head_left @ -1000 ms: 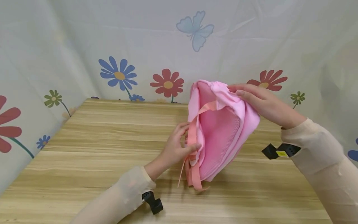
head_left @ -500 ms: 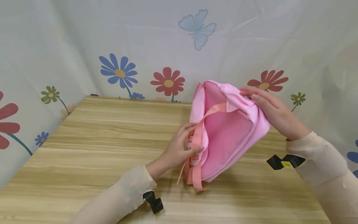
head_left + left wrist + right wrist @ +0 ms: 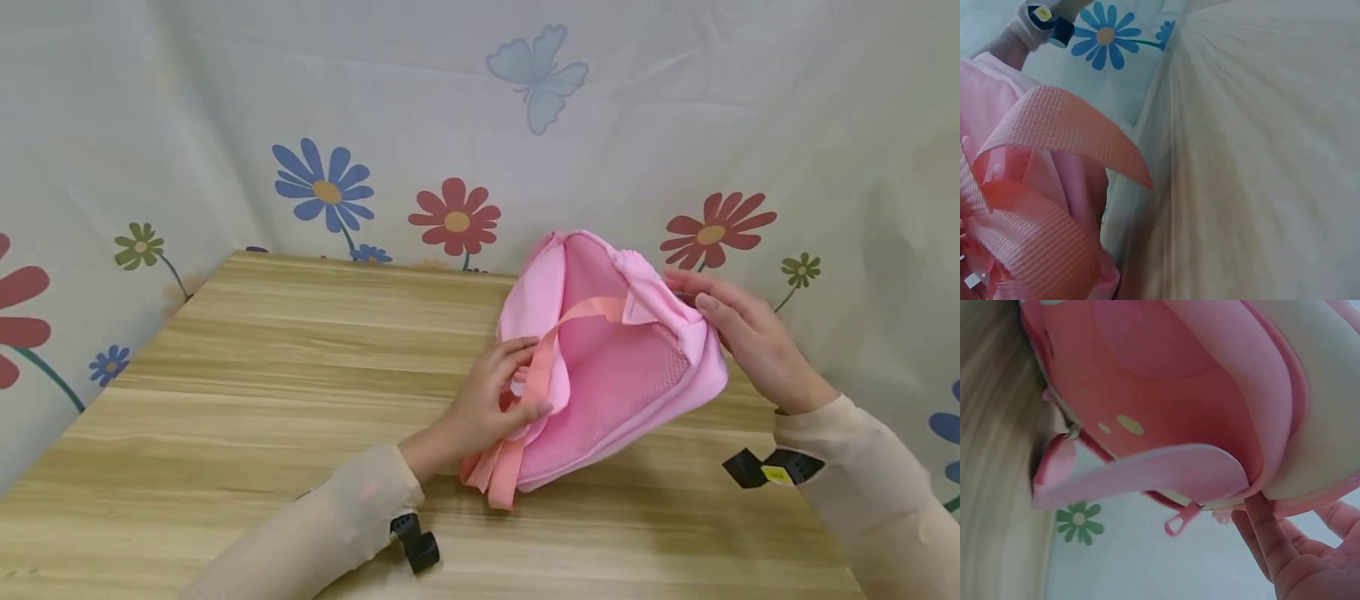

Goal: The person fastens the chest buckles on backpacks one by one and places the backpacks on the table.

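Observation:
A small pink backpack (image 3: 622, 400) leans tilted over the table, its mesh back panel toward the head camera. My left hand (image 3: 483, 404) pinches its left side, with the thumb over a coral webbing strap (image 3: 542, 367) and the fingers behind. At the upper right corner, my right hand (image 3: 757, 337) grips the bag between thumb and fingers. Seen from the right wrist, the bag's printed front (image 3: 1166, 419) faces away from the head camera, and a pink zipper pull (image 3: 1182, 520) dangles near the fingers. In the left wrist view, coral straps (image 3: 1063, 125) hide the left hand.
The wood-grain table (image 3: 285, 375) extends left and in front of the bag. Behind it hangs a pale curtain (image 3: 405, 92) printed with flowers and a butterfly. Loose strap ends (image 3: 504, 479) trail near the tabletop below the left hand.
The backpack's top has tipped right and down, while its lower strap ends have shifted left. My right hand has moved right and down with the corner; my left hand has barely shifted.

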`<action>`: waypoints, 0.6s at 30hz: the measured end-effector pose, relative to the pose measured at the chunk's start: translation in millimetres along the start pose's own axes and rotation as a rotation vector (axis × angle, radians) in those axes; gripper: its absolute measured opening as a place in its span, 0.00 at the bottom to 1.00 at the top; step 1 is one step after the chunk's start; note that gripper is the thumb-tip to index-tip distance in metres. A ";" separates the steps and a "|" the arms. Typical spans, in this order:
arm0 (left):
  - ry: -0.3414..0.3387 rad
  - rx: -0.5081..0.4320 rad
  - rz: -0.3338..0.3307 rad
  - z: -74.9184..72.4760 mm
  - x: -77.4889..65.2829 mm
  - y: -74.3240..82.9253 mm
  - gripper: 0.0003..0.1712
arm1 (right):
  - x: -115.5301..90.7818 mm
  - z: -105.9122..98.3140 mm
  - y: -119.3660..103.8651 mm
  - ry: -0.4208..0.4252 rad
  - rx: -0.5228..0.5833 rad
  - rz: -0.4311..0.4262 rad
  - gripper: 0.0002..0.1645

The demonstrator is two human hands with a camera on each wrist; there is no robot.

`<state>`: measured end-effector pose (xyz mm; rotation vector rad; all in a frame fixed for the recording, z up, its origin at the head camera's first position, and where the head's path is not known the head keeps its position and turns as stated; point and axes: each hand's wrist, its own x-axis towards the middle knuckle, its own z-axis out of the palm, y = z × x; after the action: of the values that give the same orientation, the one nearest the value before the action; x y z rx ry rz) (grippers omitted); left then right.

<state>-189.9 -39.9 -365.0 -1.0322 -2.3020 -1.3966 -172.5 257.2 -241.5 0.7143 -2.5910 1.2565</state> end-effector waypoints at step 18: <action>-0.057 0.128 -0.026 -3.3 -8.5 -1.9 0.43 | -24.4 21.0 42.0 -0.058 0.104 0.086 0.26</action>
<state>-185.7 -47.0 -369.3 -1.0193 -2.4186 -1.2255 -170.9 271.5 -292.4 0.6728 -2.6445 1.4264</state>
